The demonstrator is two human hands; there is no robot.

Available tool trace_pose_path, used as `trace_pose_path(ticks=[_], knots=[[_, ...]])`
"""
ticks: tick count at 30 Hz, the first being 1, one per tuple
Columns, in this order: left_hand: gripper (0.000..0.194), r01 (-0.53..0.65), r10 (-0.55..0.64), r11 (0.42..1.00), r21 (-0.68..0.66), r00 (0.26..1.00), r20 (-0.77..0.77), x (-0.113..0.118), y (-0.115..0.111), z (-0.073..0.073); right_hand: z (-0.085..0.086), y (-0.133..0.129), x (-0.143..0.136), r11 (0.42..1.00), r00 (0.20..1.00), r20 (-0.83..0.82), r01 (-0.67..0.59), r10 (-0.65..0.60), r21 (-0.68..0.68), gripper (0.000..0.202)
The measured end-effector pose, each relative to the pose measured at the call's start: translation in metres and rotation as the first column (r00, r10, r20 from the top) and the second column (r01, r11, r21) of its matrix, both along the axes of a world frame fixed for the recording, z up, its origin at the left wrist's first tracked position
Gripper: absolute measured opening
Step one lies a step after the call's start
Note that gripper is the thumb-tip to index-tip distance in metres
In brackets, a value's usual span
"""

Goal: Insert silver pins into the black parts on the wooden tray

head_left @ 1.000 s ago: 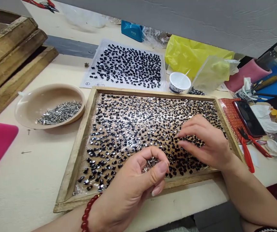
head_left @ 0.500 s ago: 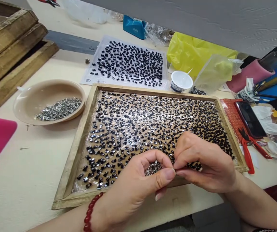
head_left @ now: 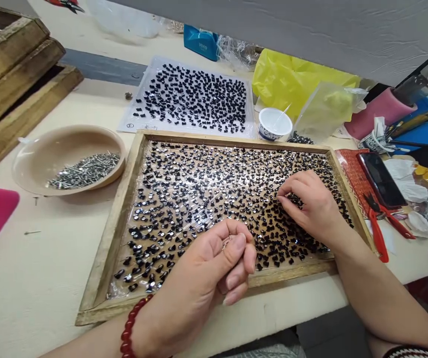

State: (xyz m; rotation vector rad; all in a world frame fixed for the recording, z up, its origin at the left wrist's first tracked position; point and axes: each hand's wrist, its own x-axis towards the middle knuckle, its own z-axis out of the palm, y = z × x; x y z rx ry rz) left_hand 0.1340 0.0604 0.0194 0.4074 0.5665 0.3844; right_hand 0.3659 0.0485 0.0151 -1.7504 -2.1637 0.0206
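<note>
Beige bowl [head_left: 35, 164] of metal pins [head_left: 85, 171] on bench [head_left: 20, 278], just left of the wooden frame [head_left: 105, 243]. Left hand [head_left: 221, 263] curled loosely round a few pins, over the frame's near edge. Right hand [head_left: 307, 206], thumb and forefinger pinched above small black pieces [head_left: 199, 194] spread inside the frame; cannot tell whether it grips anything.

The left hand [head_left: 214, 268] curls loosely, palm turned inward, its thumb resting over the bent index finger, while right of that grip and farther forward the right hand [head_left: 309, 206] bends at the wrist, thumb and index fingertips brought together, its forearm slanting back.
</note>
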Motion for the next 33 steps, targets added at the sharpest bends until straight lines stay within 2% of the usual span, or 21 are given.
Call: trace_pose_path(ticks=[4,9,15,17,22,29,31,33], knots=[[0.025,0.069,-0.069,0.997,0.029,0.997,-0.024,-0.003,0.000,-0.002,-0.006,0.002,-0.002,1.000,0.998,0.067,0.015,-0.014,-0.019,0.007],[0.033,0.056,-0.056,0.998,0.041,0.998,-0.017,-0.004,-0.002,-0.006,-0.008,0.003,-0.001,1.000,0.996,0.090,0.007,-0.004,-0.028,0.008],[0.053,0.026,-0.026,0.998,0.064,1.000,0.003,-0.005,-0.003,-0.004,-0.010,0.004,-0.001,0.999,0.994,0.110,0.002,0.002,-0.035,0.009],[0.051,0.028,-0.029,0.999,0.025,0.999,0.033,-0.004,-0.002,-0.004,-0.011,0.004,-0.001,0.999,0.993,0.116,0.005,-0.001,-0.039,0.009],[0.032,0.039,-0.037,0.998,-0.044,0.998,0.042,-0.004,-0.002,-0.004,-0.011,0.004,-0.002,0.999,0.993,0.114,0.007,-0.003,-0.034,0.009],[0.031,0.075,-0.070,0.989,0.124,0.997,-0.039,-0.005,-0.003,-0.006,-0.008,0.002,0.003,1.000,0.997,0.073,0.004,-0.004,-0.002,0.002],[0.030,0.083,-0.076,0.986,0.142,0.996,-0.055,-0.005,-0.003,-0.007,-0.001,-0.002,-0.002,1.000,1.000,-0.004,-0.014,0.014,0.027,0.003],[0.030,0.086,-0.078,0.985,0.152,0.995,-0.054,-0.005,-0.002,-0.007,0.009,-0.007,-0.011,0.995,0.987,-0.132,-0.081,0.087,0.050,0.003]])
